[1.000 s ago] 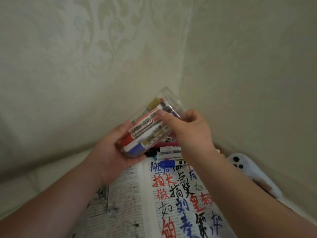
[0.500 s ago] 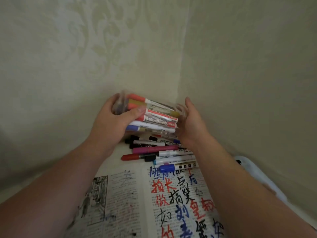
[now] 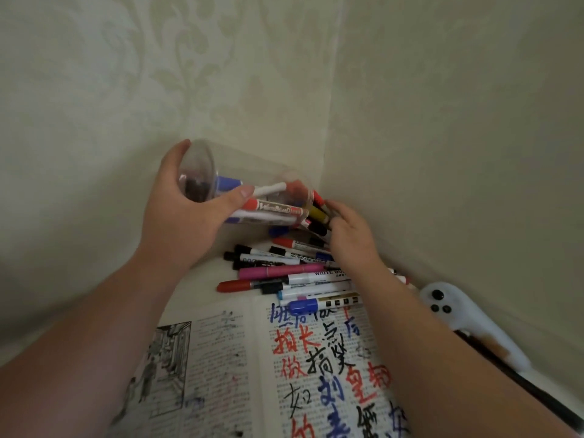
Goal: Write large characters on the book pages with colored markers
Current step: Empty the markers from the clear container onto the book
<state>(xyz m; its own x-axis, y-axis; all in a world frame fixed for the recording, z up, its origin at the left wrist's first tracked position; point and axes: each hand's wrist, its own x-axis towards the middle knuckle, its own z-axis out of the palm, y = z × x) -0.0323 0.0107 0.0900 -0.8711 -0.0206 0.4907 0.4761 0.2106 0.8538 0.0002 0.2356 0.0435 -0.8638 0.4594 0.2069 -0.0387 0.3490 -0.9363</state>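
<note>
My left hand (image 3: 186,213) grips a clear plastic jar (image 3: 252,181), tipped on its side with its mouth to the right. Several markers (image 3: 275,208) lie inside it and slide out of the mouth. My right hand (image 3: 350,235) is at the jar's mouth, fingers curled round the ends of the markers coming out. A pile of loose markers (image 3: 284,273) lies on the surface beyond the open book (image 3: 221,358). The book's right page carries large red, blue and black characters (image 3: 319,365).
Two wallpapered walls meet in a corner (image 3: 331,121) just behind the jar. A white game controller (image 3: 448,305) lies at the right, beside the book, with a dark thin rod under it.
My left hand tipped the jar further so its base points up-left. More markers slid out onto the pile. My right hand moved from the jar's side to its mouth.
</note>
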